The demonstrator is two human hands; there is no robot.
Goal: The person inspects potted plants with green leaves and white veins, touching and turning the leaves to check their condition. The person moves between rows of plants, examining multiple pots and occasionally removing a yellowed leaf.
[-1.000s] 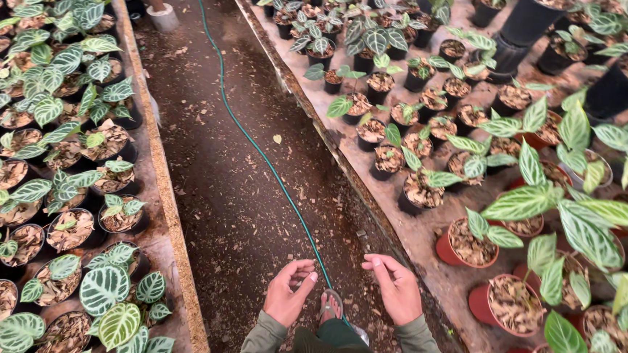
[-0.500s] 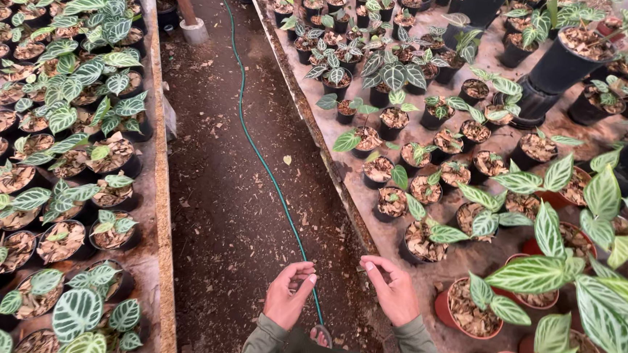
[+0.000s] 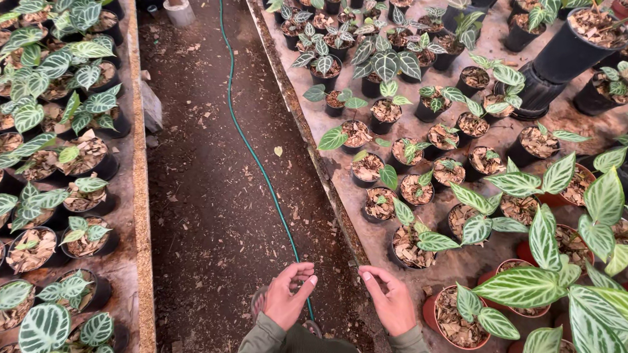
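My left hand (image 3: pixel 288 296) and my right hand (image 3: pixel 390 300) are held close together low in the view, over a dark soil path (image 3: pixel 204 191). Both have curled fingers, palms turned inward, and I see nothing in either. A thin green hose (image 3: pixel 247 140) runs along the path from the far end and passes under my left hand. Olive sleeves cover both forearms. A sandalled foot (image 3: pixel 259 300) shows partly beneath the left hand.
Raised beds flank the path, edged by a concrete curb (image 3: pixel 141 159) on the left. Small black pots of striped-leaf plants (image 3: pixel 386 64) fill the right bed, with larger red pots (image 3: pixel 458 320) near me. More potted plants (image 3: pixel 50 88) crowd the left. A post base (image 3: pixel 179 10) stands far up the path.
My view has moved forward along the path and shifted right. Both hands stay close together, fingers curling slightly more inward.
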